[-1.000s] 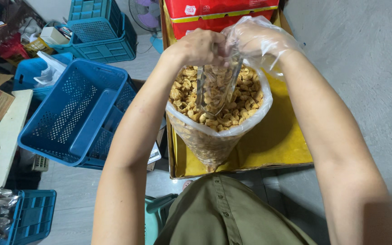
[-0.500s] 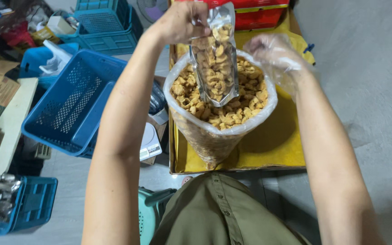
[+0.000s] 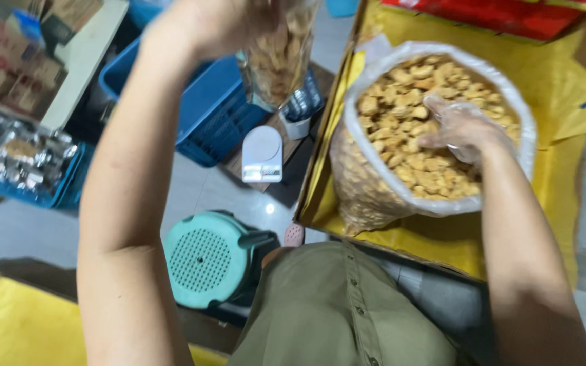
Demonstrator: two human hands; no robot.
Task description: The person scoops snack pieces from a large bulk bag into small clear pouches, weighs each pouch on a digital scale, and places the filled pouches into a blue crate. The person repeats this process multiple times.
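Scale (image 3: pixel 262 153) now below, pouch (image 3: pixel 278 57) swung left

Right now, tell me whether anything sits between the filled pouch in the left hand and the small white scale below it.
Nothing visible does. The left hand holds the filled pouch in the air above the white scale, whose platform is bare. A small white cup stands beside the scale, not on it.

left hand (image 3: pixel 218 24): raised, fingers closed in a grip | right hand (image 3: pixel 462 129): gloved, lowered, fingers spread

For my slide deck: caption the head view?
Left hand lifts filled pouch above scale; gloved right hand in snack bag.
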